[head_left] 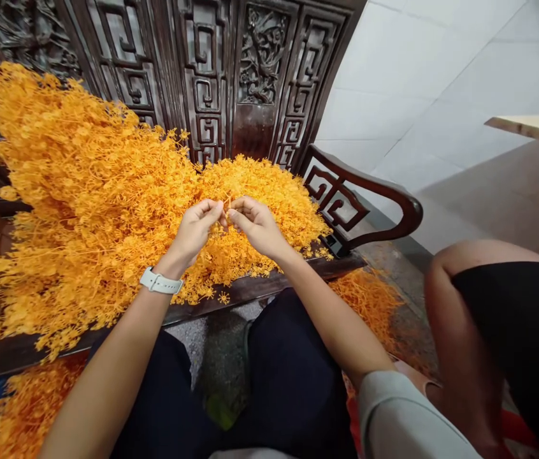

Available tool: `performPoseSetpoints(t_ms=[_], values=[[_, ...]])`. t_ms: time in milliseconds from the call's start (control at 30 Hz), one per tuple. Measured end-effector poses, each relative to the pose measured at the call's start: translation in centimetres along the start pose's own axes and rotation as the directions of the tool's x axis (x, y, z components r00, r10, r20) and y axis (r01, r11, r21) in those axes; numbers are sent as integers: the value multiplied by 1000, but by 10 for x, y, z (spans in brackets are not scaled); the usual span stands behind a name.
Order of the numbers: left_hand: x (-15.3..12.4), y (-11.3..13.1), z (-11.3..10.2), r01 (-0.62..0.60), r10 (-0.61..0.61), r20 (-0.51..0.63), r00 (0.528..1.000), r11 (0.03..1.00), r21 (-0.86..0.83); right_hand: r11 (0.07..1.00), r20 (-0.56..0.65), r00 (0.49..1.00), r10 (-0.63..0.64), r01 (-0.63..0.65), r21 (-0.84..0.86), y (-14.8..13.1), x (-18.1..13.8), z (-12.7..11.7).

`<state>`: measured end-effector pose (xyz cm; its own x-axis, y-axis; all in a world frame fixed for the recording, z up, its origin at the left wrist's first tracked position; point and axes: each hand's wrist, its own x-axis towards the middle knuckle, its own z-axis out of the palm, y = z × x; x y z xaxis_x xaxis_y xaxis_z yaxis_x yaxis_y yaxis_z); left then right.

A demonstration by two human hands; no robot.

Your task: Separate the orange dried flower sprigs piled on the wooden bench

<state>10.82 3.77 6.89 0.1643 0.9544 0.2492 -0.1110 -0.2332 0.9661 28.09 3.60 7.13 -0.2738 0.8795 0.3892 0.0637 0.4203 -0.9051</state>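
Observation:
A big heap of orange plastic flower sprigs (83, 191) covers the seat of a dark carved wooden bench (369, 191). My left hand (197, 229) and my right hand (255, 223) meet just above the heap, fingertips pinched together on one small orange sprig (226, 203) between them. A pale watch (160, 282) is on my left wrist. Both hands are closed in a pinch.
The bench's carved back (212, 76) rises behind the heap. More orange sprigs lie on the floor at the lower left (21, 408) and beside my right arm (365, 299). Another person's bare knee and dark shorts (489, 306) are at the right. A wooden tabletop edge (537, 127) shows far right.

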Motion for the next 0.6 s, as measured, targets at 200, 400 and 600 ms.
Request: performPoseSetpoints(t_ms=[200, 400, 600], values=[[-1, -2, -2, 0, 2, -14, 1000, 992, 125, 925, 19, 989, -148, 145, -351, 2, -4, -6], [-1, -1, 4, -8, 19, -154, 988, 997, 72, 786, 52, 946, -319, 295, -544, -3, -8, 2], [-4, 9, 20, 20, -36, -221, 975, 997, -71, 715, 18, 864, -504, 429, -552, -7, -5, 10]])
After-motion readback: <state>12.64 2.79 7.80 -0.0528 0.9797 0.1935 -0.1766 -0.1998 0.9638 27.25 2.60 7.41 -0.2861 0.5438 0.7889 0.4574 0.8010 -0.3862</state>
